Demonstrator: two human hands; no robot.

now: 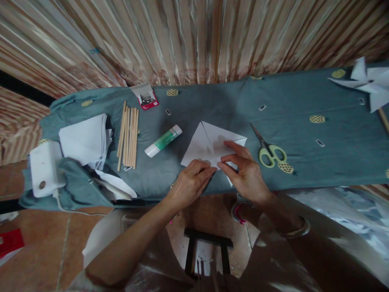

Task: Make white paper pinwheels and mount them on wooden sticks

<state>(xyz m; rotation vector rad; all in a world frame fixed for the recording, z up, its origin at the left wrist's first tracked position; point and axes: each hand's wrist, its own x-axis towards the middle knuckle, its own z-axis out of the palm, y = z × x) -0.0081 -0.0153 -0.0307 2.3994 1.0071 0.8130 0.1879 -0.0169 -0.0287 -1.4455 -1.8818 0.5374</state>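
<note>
A white sheet of paper (pixel 197 140), cut with slits running in from its corners, lies near the front edge of the cloth. My left hand (pixel 193 180) pinches its near edge, fingers pressed together. Close beside it, my right hand (pixel 244 168) grips the paper's near right side between thumb and fingers, which partly hide the paper there. Right of the paper rest scissors (pixel 270 152) with green handles, blades pointing away. On the left lies a glue stick (pixel 164 140) with a green label.
Wooden sticks (pixel 130 136) lie left of the glue stick, with a small red box of metal pins (pixel 148 99) behind. Further left are stacked papers (pixel 83 138) and a white corded device (pixel 45 168). A paper pinwheel (pixel 369 81) lies far right on the green cloth (pixel 304 162).
</note>
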